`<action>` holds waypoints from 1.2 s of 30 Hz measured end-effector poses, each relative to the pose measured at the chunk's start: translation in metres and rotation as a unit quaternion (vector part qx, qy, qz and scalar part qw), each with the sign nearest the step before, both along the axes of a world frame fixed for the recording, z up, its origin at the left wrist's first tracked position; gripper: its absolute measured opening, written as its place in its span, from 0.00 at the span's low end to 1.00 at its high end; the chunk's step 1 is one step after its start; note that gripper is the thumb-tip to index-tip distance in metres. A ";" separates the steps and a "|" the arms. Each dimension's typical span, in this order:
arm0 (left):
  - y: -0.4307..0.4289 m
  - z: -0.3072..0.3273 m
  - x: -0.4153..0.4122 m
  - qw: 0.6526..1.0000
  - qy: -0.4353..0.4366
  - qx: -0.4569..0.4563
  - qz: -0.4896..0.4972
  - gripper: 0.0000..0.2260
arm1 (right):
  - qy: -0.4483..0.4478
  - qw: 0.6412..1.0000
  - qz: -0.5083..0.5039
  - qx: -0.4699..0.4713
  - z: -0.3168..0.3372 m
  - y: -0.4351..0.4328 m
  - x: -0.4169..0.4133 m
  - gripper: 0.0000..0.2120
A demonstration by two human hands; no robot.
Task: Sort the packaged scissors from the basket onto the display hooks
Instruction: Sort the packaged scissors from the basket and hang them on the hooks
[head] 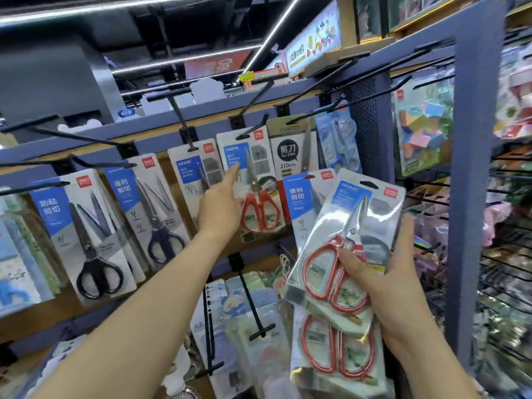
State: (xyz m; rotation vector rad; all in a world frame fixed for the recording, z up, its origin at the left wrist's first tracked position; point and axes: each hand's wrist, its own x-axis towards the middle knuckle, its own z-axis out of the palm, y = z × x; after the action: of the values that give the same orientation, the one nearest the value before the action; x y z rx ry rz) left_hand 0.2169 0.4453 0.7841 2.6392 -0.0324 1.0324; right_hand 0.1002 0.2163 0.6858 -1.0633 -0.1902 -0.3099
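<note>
My right hand (385, 272) grips a stack of packaged red-handled scissors (342, 240), thumb across the top pack's handles; a second pack (336, 344) shows below it. My left hand (221, 203) reaches to the display, index finger extended and touching a hanging pack of red-handled scissors (253, 182) on its black hook (253, 126). The other fingers are curled and hold nothing. The basket is not in view.
More scissor packs hang along the blue rack: black-handled ones (95, 234), (155, 214), a "210mm" pack (290, 151) and blue ones (339, 139). Empty hooks (178, 110) jut out above. A blue upright post (466, 168) stands at right, with wire racks of goods beyond.
</note>
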 end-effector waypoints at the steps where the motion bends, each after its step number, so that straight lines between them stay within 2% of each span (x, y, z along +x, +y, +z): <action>1: -0.002 0.001 -0.003 1.000 0.013 0.003 0.005 0.32 | 0.002 1.000 0.011 0.014 -0.001 0.001 0.001 0.55; 2: -0.004 0.002 -0.010 0.999 0.022 0.018 0.016 0.31 | 0.002 0.999 0.022 0.031 0.000 0.001 0.001 0.52; 4: -0.011 0.005 -0.033 0.999 0.016 0.033 0.024 0.23 | 0.000 0.997 0.037 0.068 0.001 0.004 0.000 0.38; 5: -0.016 0.005 -0.049 1.000 0.014 0.012 -0.007 0.17 | -0.001 0.996 0.043 0.080 0.003 0.007 -0.002 0.33; 7: -0.029 0.001 -0.086 0.988 0.051 -0.066 -0.133 0.09 | -0.010 0.994 0.050 0.097 0.007 0.012 -0.004 0.30; 8: -0.037 -0.001 -0.102 0.972 0.101 -0.095 -0.188 0.09 | -0.015 0.993 0.051 0.103 0.007 0.015 -0.004 0.29; 10: -0.048 -0.009 -0.120 0.943 0.193 -0.128 -0.238 0.16 | -0.016 0.993 0.062 0.103 0.009 0.024 -0.005 0.27; 12: -0.050 -0.016 -0.123 0.924 0.217 -0.203 -0.240 0.19 | -0.016 0.993 0.075 0.094 0.010 0.033 -0.007 0.23; 15: -0.045 -0.020 -0.124 0.909 0.189 -0.295 -0.227 0.13 | 0.019 0.995 0.072 0.071 0.009 0.042 -0.008 0.17; 18: -0.036 -0.026 -0.123 0.897 0.145 -0.339 -0.244 0.10 | 0.011 0.996 0.078 0.035 0.009 0.043 -0.009 0.21; 21: -0.030 -0.032 -0.125 0.892 0.075 -0.365 -0.256 0.09 | -0.016 0.996 0.089 -0.016 0.010 0.041 -0.012 0.08; 22: -0.029 -0.034 -0.127 0.893 0.052 -0.360 -0.264 0.09 | -0.030 0.994 0.098 -0.031 0.009 0.040 -0.013 0.08; 27: -0.032 -0.038 -0.141 0.893 -0.012 -0.331 -0.303 0.09 | -0.044 0.994 0.075 -0.071 0.008 0.038 -0.017 0.08; 31: -0.033 -0.034 -0.144 0.896 -0.027 -0.311 -0.315 0.10 | -0.047 0.995 0.038 -0.077 0.012 0.039 -0.019 0.12; 34: -0.037 -0.028 -0.142 0.880 -0.020 -0.349 -0.320 0.09 | -0.066 0.994 0.012 -0.084 0.018 0.038 -0.018 0.21; 36: -0.039 -0.027 -0.139 0.871 -0.011 -0.384 -0.305 0.08 | -0.076 0.994 0.025 -0.079 0.026 0.037 -0.019 0.13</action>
State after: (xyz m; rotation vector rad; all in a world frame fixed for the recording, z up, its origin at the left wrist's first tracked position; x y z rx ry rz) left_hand 0.0778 0.4059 0.7575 1.7075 -0.3582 0.6542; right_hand 0.0808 0.2533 0.7120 -1.1903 -0.3828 -0.3354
